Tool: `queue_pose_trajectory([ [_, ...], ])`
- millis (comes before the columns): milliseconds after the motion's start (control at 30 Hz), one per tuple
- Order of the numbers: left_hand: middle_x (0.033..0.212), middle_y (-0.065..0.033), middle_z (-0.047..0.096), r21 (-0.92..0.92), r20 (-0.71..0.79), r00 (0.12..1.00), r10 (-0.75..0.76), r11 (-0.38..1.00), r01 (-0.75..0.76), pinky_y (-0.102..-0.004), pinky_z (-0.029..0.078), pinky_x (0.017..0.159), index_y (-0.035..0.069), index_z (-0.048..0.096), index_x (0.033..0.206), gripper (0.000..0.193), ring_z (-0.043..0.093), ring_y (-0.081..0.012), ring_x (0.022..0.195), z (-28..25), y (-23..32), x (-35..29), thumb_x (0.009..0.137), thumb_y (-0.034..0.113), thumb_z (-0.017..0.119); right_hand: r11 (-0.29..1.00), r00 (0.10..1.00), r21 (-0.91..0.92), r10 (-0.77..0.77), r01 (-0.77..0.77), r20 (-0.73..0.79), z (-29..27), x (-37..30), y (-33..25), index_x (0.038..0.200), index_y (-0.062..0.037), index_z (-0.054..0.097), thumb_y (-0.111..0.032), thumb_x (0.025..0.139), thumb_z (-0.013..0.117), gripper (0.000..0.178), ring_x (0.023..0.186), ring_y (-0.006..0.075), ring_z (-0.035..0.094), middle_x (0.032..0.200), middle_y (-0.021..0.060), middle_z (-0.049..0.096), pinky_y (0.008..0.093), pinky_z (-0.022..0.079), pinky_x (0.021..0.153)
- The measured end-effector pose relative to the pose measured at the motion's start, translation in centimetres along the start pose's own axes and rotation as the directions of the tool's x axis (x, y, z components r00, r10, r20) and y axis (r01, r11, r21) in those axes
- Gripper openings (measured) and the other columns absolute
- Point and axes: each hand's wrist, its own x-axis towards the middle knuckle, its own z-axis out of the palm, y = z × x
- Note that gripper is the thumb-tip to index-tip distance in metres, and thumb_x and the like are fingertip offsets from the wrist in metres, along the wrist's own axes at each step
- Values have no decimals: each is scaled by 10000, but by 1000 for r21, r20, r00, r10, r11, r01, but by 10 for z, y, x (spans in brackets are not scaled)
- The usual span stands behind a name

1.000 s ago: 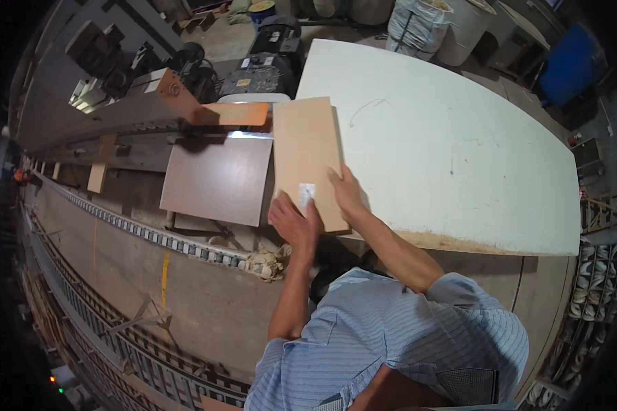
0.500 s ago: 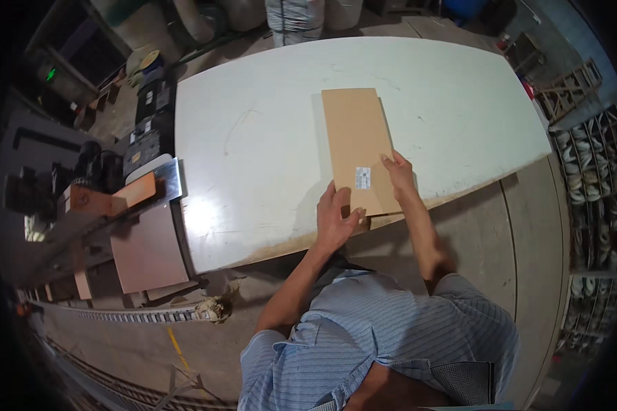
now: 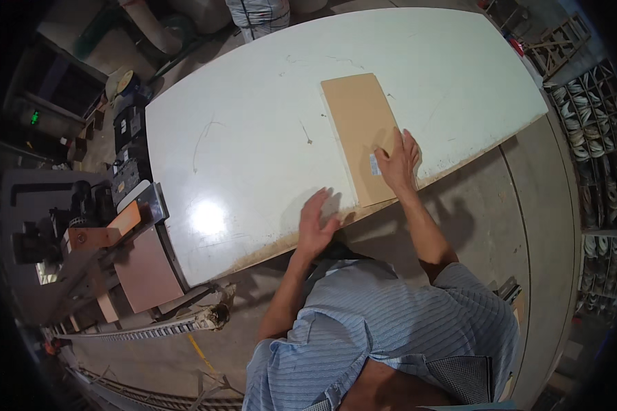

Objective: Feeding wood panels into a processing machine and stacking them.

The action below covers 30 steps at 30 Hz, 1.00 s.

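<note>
Brown panel [image 3: 358, 127] lies flat on the white desk [image 3: 253, 147], in the right-hand half of the top. Its near short edge sits at about the desk's near edge; whether it overhangs slightly cannot be determined. Its far short edge stops short of the desk's far edge.

Orientation: the long axis runs away from the person, roughly square to the desk's near edge, with the far end leaning toward the left in the view. A small white label [image 3: 375, 164] is on the upper face, toward the near end.

Right hand [image 3: 398, 159]: nearer of the two. It is positioned over the right long edge, beside the label, with thumb and fingers apart. The thumb is over the upper face; the outer fingers extend past the edge, above the desk. Most of the panel extends forward and to the left of this hand. Contact pressure cannot be determined.

Left hand [image 3: 317, 225]: empty, fingers loosely spread, clear of the panel. It is above the desk's near edge, just left of the panel's near left corner. From this hand, the panel lies forward and to the right.

Surroundings: an orange machine part [image 3: 124, 219] and a reddish-brown plate [image 3: 148, 270] are located beside the desk's left edge, the plate closer to the near left corner.
</note>
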Motion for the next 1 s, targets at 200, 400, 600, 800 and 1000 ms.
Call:
queue_pose_trajectory([
  [200,1345,-175,566,-56,-511,821,-252,964,261,-390,451,1029,18,542,1344,495,546,-298,1245,-101,-1,-67,884,101,706,989,990,46,-140,139,7,4,-9,-3,1204,-45,641,-233,773,811,500,1196,410,530,1217,203,618,498,421,1028],
  [400,1342,-174,574,36,-932,336,-136,888,458,-397,443,1013,18,543,1349,522,555,-288,1212,-239,-34,-169,878,154,723,918,955,323,-276,229,108,29,-53,-120,1272,-46,612,-199,926,696,388,1213,317,550,1308,157,581,438,431,1036],
  [600,1318,-202,570,173,-984,117,134,562,809,-456,421,1038,4,530,1346,644,535,-382,1213,-400,-92,-289,847,339,760,719,591,685,-503,-118,630,89,-151,-280,1344,-14,545,-234,970,632,442,1204,278,568,1310,169,565,374,456,1016],
  [800,1350,-210,558,222,-974,182,138,390,893,-465,404,1055,3,498,1373,763,521,-383,1245,-520,-132,-330,821,465,751,658,484,741,-609,-134,628,132,-228,-380,1330,-2,546,-218,933,681,472,1102,252,602,1238,174,596,355,492,948],
  [1000,1393,-178,549,181,-950,257,-175,361,915,-504,333,1098,35,522,1375,859,440,-346,1355,-577,-173,-331,774,615,719,678,459,724,-606,-127,649,129,-239,-396,1327,-5,550,-235,938,673,468,1014,223,611,1181,156,616,340,509,887],
])
